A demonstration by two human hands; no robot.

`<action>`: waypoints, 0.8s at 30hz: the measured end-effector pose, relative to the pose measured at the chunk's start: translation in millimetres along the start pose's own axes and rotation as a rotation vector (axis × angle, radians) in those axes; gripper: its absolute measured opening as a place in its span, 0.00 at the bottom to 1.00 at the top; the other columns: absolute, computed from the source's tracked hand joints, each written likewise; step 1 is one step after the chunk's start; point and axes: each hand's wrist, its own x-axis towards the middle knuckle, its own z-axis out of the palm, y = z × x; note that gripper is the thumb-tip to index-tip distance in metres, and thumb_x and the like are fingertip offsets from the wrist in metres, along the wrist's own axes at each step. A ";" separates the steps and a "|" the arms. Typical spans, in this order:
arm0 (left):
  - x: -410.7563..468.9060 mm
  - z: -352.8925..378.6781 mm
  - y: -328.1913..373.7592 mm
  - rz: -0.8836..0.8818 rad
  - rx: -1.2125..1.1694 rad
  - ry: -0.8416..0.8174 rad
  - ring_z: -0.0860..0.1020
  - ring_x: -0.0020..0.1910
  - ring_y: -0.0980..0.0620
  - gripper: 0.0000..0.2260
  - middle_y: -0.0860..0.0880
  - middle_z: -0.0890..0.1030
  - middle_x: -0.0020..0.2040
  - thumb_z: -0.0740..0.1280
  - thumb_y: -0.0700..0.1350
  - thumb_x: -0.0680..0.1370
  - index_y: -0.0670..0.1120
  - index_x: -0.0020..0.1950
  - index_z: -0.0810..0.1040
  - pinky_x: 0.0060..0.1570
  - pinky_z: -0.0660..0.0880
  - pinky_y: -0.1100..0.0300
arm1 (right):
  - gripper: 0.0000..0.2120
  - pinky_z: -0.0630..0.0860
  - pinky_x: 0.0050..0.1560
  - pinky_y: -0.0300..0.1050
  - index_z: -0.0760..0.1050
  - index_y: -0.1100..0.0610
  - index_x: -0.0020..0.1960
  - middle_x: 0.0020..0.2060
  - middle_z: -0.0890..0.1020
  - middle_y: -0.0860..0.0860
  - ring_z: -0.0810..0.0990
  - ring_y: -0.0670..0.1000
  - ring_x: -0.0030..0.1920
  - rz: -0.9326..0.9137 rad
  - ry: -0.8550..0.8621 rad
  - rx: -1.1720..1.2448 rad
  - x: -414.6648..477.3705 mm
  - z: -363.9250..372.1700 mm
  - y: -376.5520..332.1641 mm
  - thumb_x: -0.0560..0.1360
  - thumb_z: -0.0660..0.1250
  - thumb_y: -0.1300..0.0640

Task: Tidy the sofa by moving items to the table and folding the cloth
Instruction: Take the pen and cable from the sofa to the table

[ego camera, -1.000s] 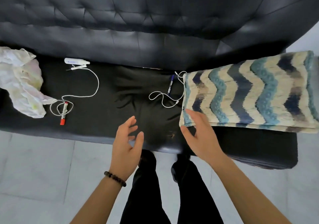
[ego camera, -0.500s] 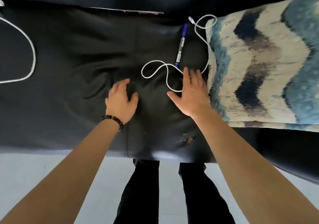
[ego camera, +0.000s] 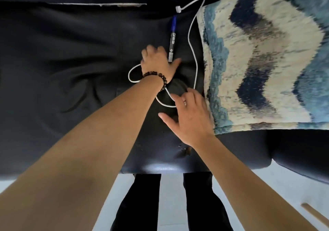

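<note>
On the black sofa (ego camera: pixel 71 56) seat, the left hand (ego camera: pixel 158 62) curled round the lower end of the blue pen (ego camera: pixel 172 40). The right hand (ego camera: pixel 191 118) rested bent fingers on the white cable (ego camera: pixel 193 52) loop; whether it gripped could not be told. The chevron cloth (ego camera: pixel 263 61) lay just right of the cable.
</note>
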 end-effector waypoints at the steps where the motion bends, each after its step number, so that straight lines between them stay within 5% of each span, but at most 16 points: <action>1: -7.5 6.6 -6.4 0.018 0.007 0.016 0.67 0.65 0.41 0.23 0.41 0.70 0.64 0.63 0.59 0.77 0.41 0.61 0.74 0.63 0.69 0.50 | 0.28 0.68 0.68 0.57 0.73 0.57 0.67 0.53 0.77 0.57 0.69 0.61 0.68 -0.003 0.016 0.001 -2.6 1.9 -0.6 0.79 0.58 0.37; 6: -41.3 -2.1 -45.8 0.098 -0.205 0.030 0.73 0.56 0.40 0.13 0.38 0.74 0.57 0.63 0.48 0.80 0.37 0.55 0.74 0.55 0.67 0.55 | 0.10 0.66 0.70 0.58 0.76 0.57 0.52 0.47 0.78 0.56 0.74 0.61 0.59 -0.006 0.086 -0.038 -11.5 13.8 -10.8 0.80 0.61 0.50; 12: -111.5 -56.5 -86.9 -0.024 -0.483 0.286 0.77 0.41 0.46 0.10 0.46 0.78 0.45 0.61 0.49 0.81 0.43 0.55 0.73 0.43 0.75 0.51 | 0.17 0.73 0.51 0.56 0.77 0.58 0.48 0.42 0.78 0.56 0.76 0.60 0.45 0.049 0.003 -0.020 -26.6 -9.2 -17.5 0.81 0.53 0.51; 18: -234.0 -155.7 -64.8 -0.177 -0.769 0.431 0.75 0.33 0.57 0.05 0.55 0.79 0.40 0.60 0.48 0.82 0.48 0.55 0.69 0.36 0.73 0.65 | 0.13 0.71 0.45 0.51 0.73 0.56 0.52 0.43 0.79 0.52 0.76 0.54 0.43 0.305 -0.045 0.661 -62.8 -141.2 -32.6 0.84 0.54 0.49; 24: -364.9 -292.3 17.1 -0.164 -0.897 0.412 0.72 0.29 0.60 0.05 0.52 0.79 0.41 0.59 0.44 0.83 0.43 0.55 0.71 0.31 0.70 0.71 | 0.16 0.73 0.45 0.41 0.73 0.55 0.49 0.35 0.77 0.52 0.77 0.48 0.39 0.376 0.151 1.023 -140.7 -324.6 -58.6 0.83 0.55 0.45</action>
